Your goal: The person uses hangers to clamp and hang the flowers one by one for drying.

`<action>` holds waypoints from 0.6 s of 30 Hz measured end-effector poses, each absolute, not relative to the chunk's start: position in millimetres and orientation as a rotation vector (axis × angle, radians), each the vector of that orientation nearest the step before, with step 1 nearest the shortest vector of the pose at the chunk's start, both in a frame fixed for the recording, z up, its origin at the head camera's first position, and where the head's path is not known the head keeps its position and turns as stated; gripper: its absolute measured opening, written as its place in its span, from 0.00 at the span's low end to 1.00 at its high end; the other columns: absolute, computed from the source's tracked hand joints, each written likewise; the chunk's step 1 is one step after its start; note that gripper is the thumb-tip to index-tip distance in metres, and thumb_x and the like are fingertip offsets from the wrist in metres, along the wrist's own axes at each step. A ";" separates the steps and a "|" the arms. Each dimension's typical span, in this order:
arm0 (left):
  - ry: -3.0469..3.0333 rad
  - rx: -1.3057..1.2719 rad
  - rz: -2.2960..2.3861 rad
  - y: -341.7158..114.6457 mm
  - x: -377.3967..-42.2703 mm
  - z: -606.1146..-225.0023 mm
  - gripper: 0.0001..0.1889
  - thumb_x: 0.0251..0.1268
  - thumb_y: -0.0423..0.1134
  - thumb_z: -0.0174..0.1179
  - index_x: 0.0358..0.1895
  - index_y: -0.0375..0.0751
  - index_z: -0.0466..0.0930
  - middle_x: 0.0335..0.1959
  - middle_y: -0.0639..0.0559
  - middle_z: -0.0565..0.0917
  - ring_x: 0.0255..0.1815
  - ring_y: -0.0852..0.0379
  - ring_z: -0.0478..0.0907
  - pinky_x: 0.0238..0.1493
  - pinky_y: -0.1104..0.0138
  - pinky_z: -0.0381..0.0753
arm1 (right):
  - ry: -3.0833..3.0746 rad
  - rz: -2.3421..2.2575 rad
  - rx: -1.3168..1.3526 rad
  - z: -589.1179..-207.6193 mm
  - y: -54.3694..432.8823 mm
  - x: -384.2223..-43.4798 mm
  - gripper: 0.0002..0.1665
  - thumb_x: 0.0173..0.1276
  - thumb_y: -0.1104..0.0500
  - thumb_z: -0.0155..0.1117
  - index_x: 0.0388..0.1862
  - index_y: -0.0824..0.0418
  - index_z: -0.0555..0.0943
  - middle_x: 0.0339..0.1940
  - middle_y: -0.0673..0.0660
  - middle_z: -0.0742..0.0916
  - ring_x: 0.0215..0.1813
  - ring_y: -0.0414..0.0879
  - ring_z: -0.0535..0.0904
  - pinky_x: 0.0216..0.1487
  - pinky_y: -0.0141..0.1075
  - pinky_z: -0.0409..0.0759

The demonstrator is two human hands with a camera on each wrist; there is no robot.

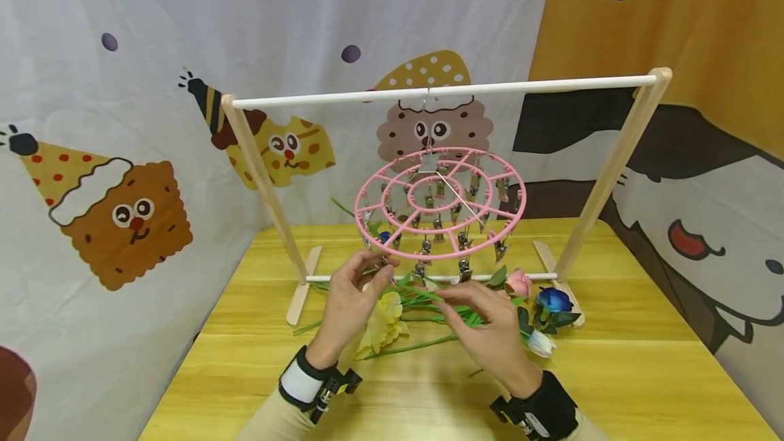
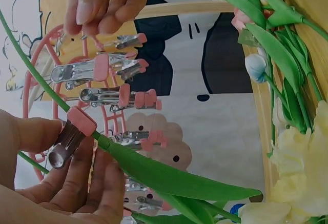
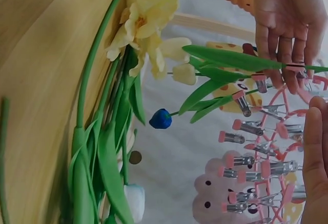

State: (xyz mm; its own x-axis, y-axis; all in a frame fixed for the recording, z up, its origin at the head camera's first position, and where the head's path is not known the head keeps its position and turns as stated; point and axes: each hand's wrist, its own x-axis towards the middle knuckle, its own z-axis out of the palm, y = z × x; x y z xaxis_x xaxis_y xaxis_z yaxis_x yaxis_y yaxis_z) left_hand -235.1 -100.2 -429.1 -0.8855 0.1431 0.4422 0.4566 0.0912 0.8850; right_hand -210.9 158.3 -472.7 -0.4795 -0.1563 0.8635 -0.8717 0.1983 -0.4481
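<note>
With left hand (image 1: 352, 295), low in the head view's middle, pinching pink-tipped clip (image 2: 74, 131) on leafy green stem (image 2: 102, 142), likely to hang it from pink round rack (image 1: 523, 199) above; with right hand (image 1: 490, 329), farther right, loose-fingered, gripping nothing.

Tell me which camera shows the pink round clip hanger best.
The head view: the pink round clip hanger hangs fully in frame from the white rod. Left wrist shows parts behind metal clips; right wrist, parts running off the edge.
</note>
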 end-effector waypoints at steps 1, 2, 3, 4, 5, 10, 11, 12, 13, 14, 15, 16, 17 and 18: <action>-2.128 -0.599 -1.870 -101.0 -235.7 -429.3 0.15 0.87 0.33 0.69 0.69 0.38 0.87 0.62 0.37 0.94 0.57 0.59 0.92 0.69 0.67 0.91 | -1.799 1.315 0.958 -473.5 159.6 -210.4 0.27 0.66 0.79 0.83 0.61 0.60 0.94 0.48 0.60 0.97 0.45 0.44 0.96 0.53 0.28 0.94; -2.132 -0.596 -1.865 -101.7 -236.1 -429.2 0.15 0.87 0.33 0.69 0.69 0.38 0.87 0.63 0.38 0.94 0.58 0.59 0.92 0.70 0.66 0.91 | -1.809 1.300 0.952 -474.4 161.1 -210.0 0.26 0.68 0.77 0.83 0.61 0.59 0.94 0.48 0.59 0.97 0.45 0.44 0.95 0.53 0.28 0.93; -2.137 -0.594 -1.861 -102.5 -236.7 -429.4 0.15 0.87 0.33 0.69 0.69 0.38 0.87 0.63 0.38 0.94 0.59 0.58 0.92 0.71 0.66 0.91 | -1.818 1.287 0.949 -475.3 162.4 -209.6 0.25 0.68 0.76 0.83 0.61 0.58 0.94 0.48 0.59 0.97 0.46 0.44 0.95 0.54 0.28 0.93; -2.141 -0.595 -1.855 -103.3 -237.5 -429.7 0.15 0.87 0.33 0.69 0.69 0.38 0.87 0.64 0.38 0.94 0.60 0.57 0.92 0.72 0.65 0.90 | -1.831 1.271 0.943 -476.3 164.0 -209.1 0.25 0.69 0.76 0.83 0.61 0.57 0.94 0.48 0.58 0.97 0.46 0.43 0.94 0.55 0.27 0.92; -2.147 -0.593 -1.851 -104.2 -238.3 -430.3 0.15 0.88 0.34 0.69 0.69 0.38 0.87 0.64 0.39 0.94 0.61 0.56 0.93 0.73 0.65 0.90 | -1.842 1.263 0.939 -477.1 165.5 -208.8 0.26 0.68 0.76 0.83 0.61 0.56 0.94 0.48 0.57 0.97 0.47 0.43 0.94 0.56 0.27 0.91; -2.164 -0.572 -1.825 -108.0 -242.9 -432.2 0.16 0.88 0.34 0.69 0.71 0.41 0.87 0.65 0.41 0.95 0.66 0.49 0.93 0.75 0.63 0.89 | -1.894 1.215 0.923 -480.0 173.3 -207.3 0.30 0.62 0.80 0.83 0.59 0.56 0.94 0.50 0.54 0.97 0.49 0.45 0.93 0.61 0.27 0.88; -2.166 -0.568 -1.823 -108.6 -243.7 -432.2 0.16 0.88 0.34 0.69 0.71 0.41 0.87 0.65 0.41 0.95 0.67 0.47 0.92 0.75 0.63 0.89 | -1.901 1.208 0.922 -480.5 174.8 -207.3 0.31 0.61 0.81 0.83 0.59 0.55 0.94 0.49 0.54 0.97 0.49 0.45 0.93 0.61 0.27 0.88; -2.169 -0.562 -1.820 -109.3 -244.5 -432.2 0.17 0.88 0.35 0.69 0.72 0.41 0.87 0.65 0.41 0.95 0.68 0.45 0.92 0.74 0.63 0.90 | -1.912 1.201 0.918 -481.1 176.7 -207.1 0.32 0.60 0.81 0.83 0.58 0.55 0.95 0.49 0.53 0.97 0.49 0.45 0.93 0.61 0.27 0.87; -2.170 -0.562 -1.818 -110.0 -245.3 -432.3 0.18 0.88 0.34 0.69 0.73 0.40 0.87 0.66 0.41 0.95 0.68 0.43 0.92 0.74 0.62 0.90 | -1.923 1.197 0.915 -481.8 178.6 -206.9 0.32 0.60 0.81 0.83 0.58 0.55 0.95 0.50 0.53 0.97 0.49 0.45 0.93 0.61 0.26 0.87; -2.173 -0.558 -1.815 -110.5 -245.9 -432.1 0.18 0.88 0.34 0.69 0.73 0.40 0.86 0.66 0.41 0.94 0.69 0.41 0.92 0.74 0.62 0.90 | -1.937 1.194 0.908 -482.6 180.7 -206.8 0.33 0.60 0.81 0.84 0.59 0.53 0.95 0.50 0.53 0.97 0.49 0.45 0.93 0.62 0.26 0.87; -2.172 -0.556 -1.814 -111.1 -246.6 -432.2 0.19 0.87 0.34 0.69 0.74 0.40 0.86 0.66 0.40 0.94 0.69 0.39 0.91 0.74 0.62 0.90 | -1.954 1.190 0.903 -483.4 182.8 -206.4 0.33 0.60 0.81 0.84 0.59 0.52 0.95 0.50 0.53 0.97 0.50 0.45 0.93 0.63 0.26 0.87; -2.174 -0.551 -1.812 -111.7 -247.1 -432.1 0.19 0.87 0.34 0.70 0.74 0.39 0.86 0.67 0.40 0.94 0.69 0.38 0.91 0.73 0.63 0.91 | -1.966 1.196 0.900 -484.3 185.0 -206.1 0.33 0.61 0.81 0.83 0.59 0.52 0.95 0.50 0.53 0.97 0.50 0.46 0.94 0.63 0.25 0.87; -2.174 -0.546 -1.815 -112.3 -247.6 -431.8 0.20 0.87 0.34 0.70 0.75 0.39 0.86 0.67 0.40 0.94 0.69 0.38 0.92 0.72 0.63 0.91 | -1.983 1.197 0.894 -485.3 187.4 -205.8 0.33 0.62 0.81 0.83 0.59 0.51 0.95 0.50 0.53 0.97 0.50 0.46 0.94 0.63 0.25 0.87; -2.174 -0.542 -1.817 -112.9 -248.3 -432.1 0.20 0.87 0.34 0.70 0.75 0.38 0.85 0.67 0.38 0.94 0.68 0.37 0.92 0.71 0.64 0.92 | -2.001 1.197 0.885 -486.3 189.8 -205.5 0.32 0.63 0.80 0.84 0.58 0.51 0.95 0.50 0.53 0.97 0.51 0.47 0.94 0.63 0.25 0.88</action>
